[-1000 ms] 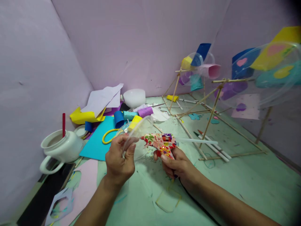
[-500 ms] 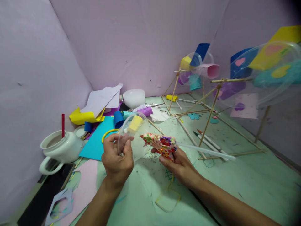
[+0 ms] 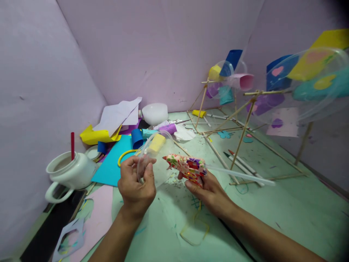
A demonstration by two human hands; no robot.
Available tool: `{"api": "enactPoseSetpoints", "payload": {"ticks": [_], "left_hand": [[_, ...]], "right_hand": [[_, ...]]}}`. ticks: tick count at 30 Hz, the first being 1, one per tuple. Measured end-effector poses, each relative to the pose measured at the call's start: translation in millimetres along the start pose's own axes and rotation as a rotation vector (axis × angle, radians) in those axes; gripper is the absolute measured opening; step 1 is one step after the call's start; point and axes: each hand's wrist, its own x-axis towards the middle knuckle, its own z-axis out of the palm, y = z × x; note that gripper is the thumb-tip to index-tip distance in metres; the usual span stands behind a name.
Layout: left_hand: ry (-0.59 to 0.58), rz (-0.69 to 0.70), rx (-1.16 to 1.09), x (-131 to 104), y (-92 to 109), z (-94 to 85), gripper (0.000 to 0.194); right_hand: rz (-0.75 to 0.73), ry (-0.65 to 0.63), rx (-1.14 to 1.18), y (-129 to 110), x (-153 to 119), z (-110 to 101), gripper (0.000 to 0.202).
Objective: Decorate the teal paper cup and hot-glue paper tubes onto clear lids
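My left hand (image 3: 139,182) pinches the rim of a clear round plastic lid (image 3: 163,171), which stands tilted up above the table. Through or beside the lid shows a yellow paper roll (image 3: 157,143); whether it is fixed to the lid I cannot tell. In my right hand (image 3: 211,191) is a flower-patterned glue gun (image 3: 185,165), its nozzle pointing left toward the lid but apart from it. A long translucent glue stick (image 3: 240,174) sticks out of the gun's back, and a small orange light glows on its side.
Stick frames (image 3: 247,134) carrying clear discs with coloured paper stand at right. A white pot (image 3: 69,171) is at left near turquoise paper (image 3: 109,171) and a blue roll (image 3: 137,138). Markers (image 3: 242,163) lie at right; a white bowl (image 3: 155,113) sits behind.
Hardly anything differs. The glue gun has shifted very slightly to the right, and the lid has turned a little in my left hand.
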Motion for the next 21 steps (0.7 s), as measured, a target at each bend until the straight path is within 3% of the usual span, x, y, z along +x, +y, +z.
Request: {"api": "enactPoseSetpoints", "payload": {"ticks": [7, 17, 21], "left_hand": [[0.001, 0.035, -0.004, 0.6, 1.9, -0.1, 0.027], [0.026, 0.115, 0.077, 1.6, 5.0, -0.6, 0.023], [0.041, 0.087, 0.097, 4.1, 8.0, -1.4, 0.022]], "right_hand": [[-0.018, -0.033, -0.028, 0.9, -0.3, 3.0, 0.019], [0.012, 0.132, -0.105, -2.3, 0.8, -3.9, 0.022], [0.000, 0.069, -0.074, -4.9, -0.4, -3.5, 0.019]]}}
